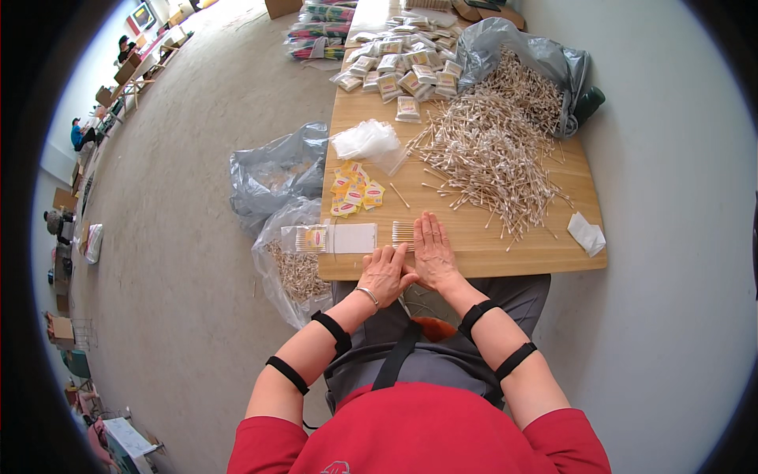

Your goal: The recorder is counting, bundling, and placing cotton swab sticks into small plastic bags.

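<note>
A neat row of cotton swabs (403,231) lies near the table's front edge. My right hand (434,254) rests flat along the right side of the row, its fingers stretched out. At the row's near end is my left hand (383,272), fingers loosely bent and apart, its thumb close to my right hand. Left of the row lies a white rectangular tray (354,238). A clear plastic bag (308,238) with swabs and a yellow label adjoins the tray's left end. The swabs' near ends are partly hidden by my left fingers.
A big heap of loose swabs (489,154) spills from a grey bag (493,39). Yellow labels (357,189), clear empty bags (365,141) and filled packets (407,67) lie on the table. A plastic sack of swabs (296,272) stands left; white paper (586,234) lies right.
</note>
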{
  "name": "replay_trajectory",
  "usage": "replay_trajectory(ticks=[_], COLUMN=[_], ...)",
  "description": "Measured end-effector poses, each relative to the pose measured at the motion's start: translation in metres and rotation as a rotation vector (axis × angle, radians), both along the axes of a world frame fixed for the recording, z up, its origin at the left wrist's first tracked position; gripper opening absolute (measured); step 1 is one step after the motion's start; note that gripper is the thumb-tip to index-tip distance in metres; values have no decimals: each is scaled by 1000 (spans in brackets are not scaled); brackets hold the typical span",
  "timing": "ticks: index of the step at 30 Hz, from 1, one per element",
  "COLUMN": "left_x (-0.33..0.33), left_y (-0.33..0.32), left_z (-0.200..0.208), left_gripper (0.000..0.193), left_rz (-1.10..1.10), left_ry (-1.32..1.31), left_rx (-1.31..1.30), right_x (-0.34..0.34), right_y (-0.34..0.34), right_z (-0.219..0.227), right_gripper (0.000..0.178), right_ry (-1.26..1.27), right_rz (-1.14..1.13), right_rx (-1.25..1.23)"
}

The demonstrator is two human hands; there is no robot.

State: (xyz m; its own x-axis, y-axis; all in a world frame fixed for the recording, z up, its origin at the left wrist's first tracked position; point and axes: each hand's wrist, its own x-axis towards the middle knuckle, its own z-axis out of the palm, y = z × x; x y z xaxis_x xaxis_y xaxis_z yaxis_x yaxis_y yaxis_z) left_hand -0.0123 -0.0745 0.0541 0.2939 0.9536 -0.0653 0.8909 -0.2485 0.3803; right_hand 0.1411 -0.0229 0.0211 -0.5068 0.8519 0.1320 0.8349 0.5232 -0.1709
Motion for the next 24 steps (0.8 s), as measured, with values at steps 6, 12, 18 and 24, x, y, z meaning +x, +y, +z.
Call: replay_trajectory(ticks=[6,12,18,24], left_x=[3,5,5,9], left_y=[4,9,11,19], left_z=[4,5,3,10], left_gripper=[71,70,72,72], left_rz=[47,62,58,119], left_ry=[-18,-3,-19,-21], left_rx=[-10,-44,-41,-125], right_x=[-1,-2,-1,-2], right_y=[0,-1,0,-1], right_z=[3,7,8,8], right_gripper=[99,96,91,87], right_ry=[-73,-105,-78,-60], right_rz=[-8,-19,-7,-11], right_rx=[22,-7,-18,-21])
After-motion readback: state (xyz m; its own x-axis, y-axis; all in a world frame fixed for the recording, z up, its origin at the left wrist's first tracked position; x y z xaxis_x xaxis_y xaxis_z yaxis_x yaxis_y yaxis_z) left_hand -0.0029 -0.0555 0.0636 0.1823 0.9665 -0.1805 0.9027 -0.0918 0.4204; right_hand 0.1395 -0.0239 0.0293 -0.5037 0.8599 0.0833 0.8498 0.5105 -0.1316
